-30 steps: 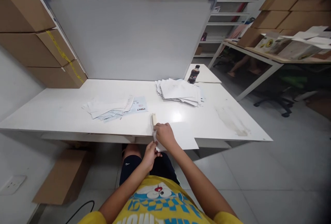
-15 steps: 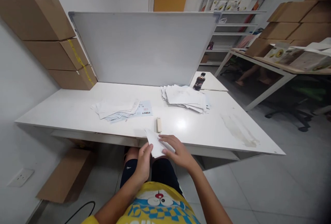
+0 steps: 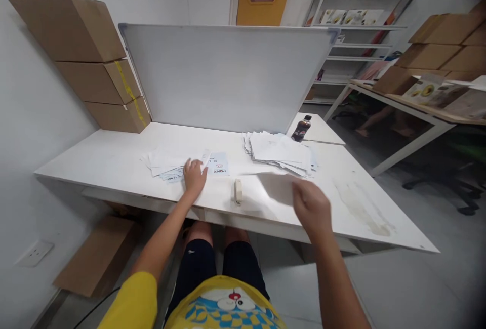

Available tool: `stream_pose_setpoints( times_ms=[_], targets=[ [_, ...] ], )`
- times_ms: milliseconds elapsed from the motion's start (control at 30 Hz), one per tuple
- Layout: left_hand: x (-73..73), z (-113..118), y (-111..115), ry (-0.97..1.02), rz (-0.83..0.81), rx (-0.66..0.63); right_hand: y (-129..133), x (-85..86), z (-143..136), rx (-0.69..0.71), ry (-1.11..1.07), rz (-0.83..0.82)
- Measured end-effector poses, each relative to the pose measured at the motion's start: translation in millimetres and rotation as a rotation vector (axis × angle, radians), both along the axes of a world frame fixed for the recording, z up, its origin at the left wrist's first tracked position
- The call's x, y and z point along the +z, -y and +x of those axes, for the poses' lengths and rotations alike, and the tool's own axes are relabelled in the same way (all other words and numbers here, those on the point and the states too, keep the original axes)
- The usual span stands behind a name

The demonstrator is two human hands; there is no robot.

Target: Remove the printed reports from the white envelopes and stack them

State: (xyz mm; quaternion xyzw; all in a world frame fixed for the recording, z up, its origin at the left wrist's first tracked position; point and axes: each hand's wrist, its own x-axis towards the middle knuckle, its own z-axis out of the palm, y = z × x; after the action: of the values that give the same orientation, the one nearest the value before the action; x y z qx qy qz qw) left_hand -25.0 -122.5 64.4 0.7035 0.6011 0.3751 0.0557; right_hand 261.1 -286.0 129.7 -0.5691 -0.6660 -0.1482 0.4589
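Note:
My left hand (image 3: 195, 178) rests on the left pile of papers (image 3: 165, 161), fingers apart at its right end. Beneath them, part of a light-blue printed sheet (image 3: 220, 164) shows. Over the desk's right half, my right hand (image 3: 313, 208) is closed on the edge of a sheet of paper (image 3: 279, 187), smeared by motion. Between the two hands a small cream-coloured oblong block (image 3: 238, 191) lies near the front edge. Beyond the held sheet is a larger, uneven stack of papers (image 3: 279, 148).
A whiteboard (image 3: 228, 76) stands along the back of the white desk (image 3: 94, 159). Cardboard boxes (image 3: 114, 83) are stacked at the back left. A dark drink bottle (image 3: 301, 128) stands behind the right stack. Another person's legs show under the far table (image 3: 402, 97).
The folded paper both hands held over my lap is now only in my right hand, which moved right and forward. My left hand let go and reached the left pile. The view shifted.

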Motion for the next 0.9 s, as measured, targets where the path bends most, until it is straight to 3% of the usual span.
stream_pose_setpoints(
  times_ms=[100,167,267,400,533,600,667,767,900],
  targets=[
    [-20.7,-13.4,-48.8,-0.159,-0.036,0.172,-4.9,1.6,-4.5,-0.259,-0.143,0.385],
    [-33.6,-18.9,-63.1,-0.21,-0.039,0.189,-15.6,-11.2,-10.7,-0.323,-0.127,0.449],
    [-44.7,-25.0,-66.8,-0.248,-0.031,0.205,-56.0,-38.3,-7.8,-0.306,-0.04,0.228],
    [-46.5,-30.9,-67.1,-0.248,-0.067,0.208,-136.0,-76.4,24.0,-0.246,-0.015,-0.089],
    [-46.1,-29.6,-69.8,-0.226,-0.03,0.236,-184.9,-118.6,56.8,-0.394,-0.041,-0.415],
    [-46.3,-27.2,-67.5,-0.243,0.012,0.163,-191.0,-135.2,65.0,-0.456,-0.044,-0.475],
    [-46.2,-25.2,-62.4,-0.286,0.061,0.025,-189.3,-145.0,67.5,-0.442,-0.057,-0.427],
    [-45.1,-23.3,-53.1,-0.345,0.085,-0.151,-178.6,-148.5,62.6,-0.349,-0.161,-0.32],
    [-41.7,-20.8,-46.8,-0.372,0.047,-0.273,-150.9,-149.2,47.5,-0.159,-0.348,-0.236]
  ],
)
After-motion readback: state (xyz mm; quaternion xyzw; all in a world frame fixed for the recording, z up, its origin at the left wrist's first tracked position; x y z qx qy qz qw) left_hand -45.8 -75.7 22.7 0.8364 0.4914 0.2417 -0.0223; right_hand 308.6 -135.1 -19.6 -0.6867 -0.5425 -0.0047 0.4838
